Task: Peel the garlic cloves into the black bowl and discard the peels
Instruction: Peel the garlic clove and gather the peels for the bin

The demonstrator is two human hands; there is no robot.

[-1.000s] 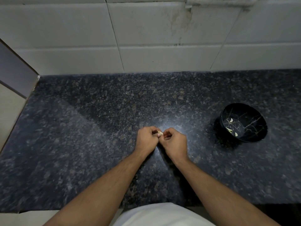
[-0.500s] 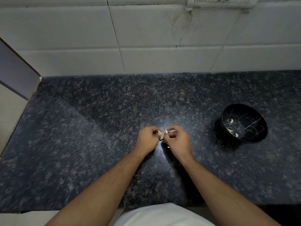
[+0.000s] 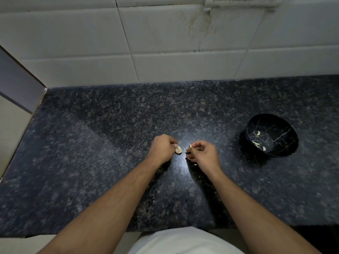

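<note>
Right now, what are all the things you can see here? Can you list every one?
Black bowl: one, black with thin pale lines, on the counter's right side.
Peeled garlic cloves: about four, pale, inside the bowl.
Garlic clove: one, pale, pinched in the left hand.
Peel: one small scrap, pale, pinched in the right hand.
Countertop: one, dark speckled stone.
Wall tiles: several, white, behind the counter.
Left hand: one, mid-counter.
Right hand: one, beside it, apart.
</note>
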